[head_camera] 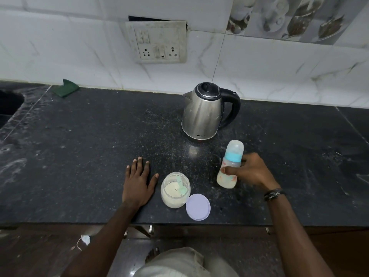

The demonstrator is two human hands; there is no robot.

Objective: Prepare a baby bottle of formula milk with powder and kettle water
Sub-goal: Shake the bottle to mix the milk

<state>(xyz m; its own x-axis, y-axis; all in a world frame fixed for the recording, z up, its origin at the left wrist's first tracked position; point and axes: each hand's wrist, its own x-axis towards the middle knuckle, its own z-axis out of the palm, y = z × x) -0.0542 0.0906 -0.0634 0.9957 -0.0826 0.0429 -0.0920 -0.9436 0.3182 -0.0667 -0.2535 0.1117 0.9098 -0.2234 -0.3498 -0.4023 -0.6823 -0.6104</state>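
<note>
Our right hand (pixel 252 171) was wrapped around the baby bottle (pixel 229 168), thumb across its front, the capped bottle standing slightly tilted on the bench (pixel 89 146). Our left hand (pixel 137 181) lay flat, fingers spread, holding nothing; just right of it stood the open powder jar (pixel 175 190). The kettle (pixel 203 112) stood beyond both hands.

A home kitchen; dark stone counter (pixel 79 136), tiled wall (pixel 60 47), sink edge (pixel 10 104), electric kettle (pixel 203 114).
</note>
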